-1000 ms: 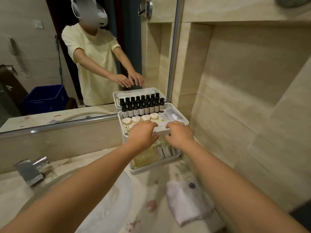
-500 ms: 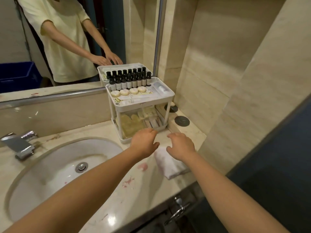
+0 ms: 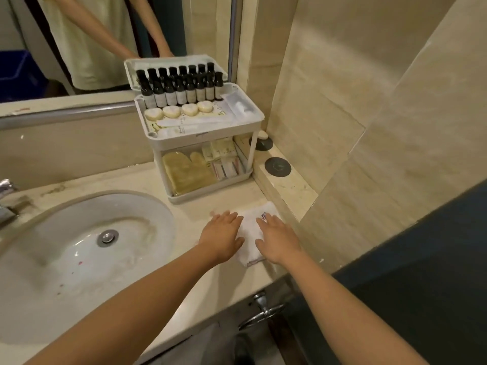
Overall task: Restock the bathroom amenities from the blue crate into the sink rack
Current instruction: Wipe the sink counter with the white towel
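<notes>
The white plastic two-tier sink rack [image 3: 203,138] in the corner looks fully stocked, small dark bottles [image 3: 181,88] and round cream soaps [image 3: 180,111] on top, so little seems left; the left hand [image 3: 224,237] and right hand [image 3: 278,241] lie flat, fingers straight, on a folded white cloth [image 3: 250,230].

Both hands [image 3: 250,238] flat on white towel [image 3: 250,227], stocked rack [image 3: 200,138] behind

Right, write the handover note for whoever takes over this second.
Both hands open: left hand and right hand lie flat on the folded white towel on the counter before the rack.
Top tier: dark bottles, pale soaps; lower tier: packets. Looks stocked.
The blue crate shows only in the mirror, contents unseen.
Left: probably place the towel, check the crate.
</notes>
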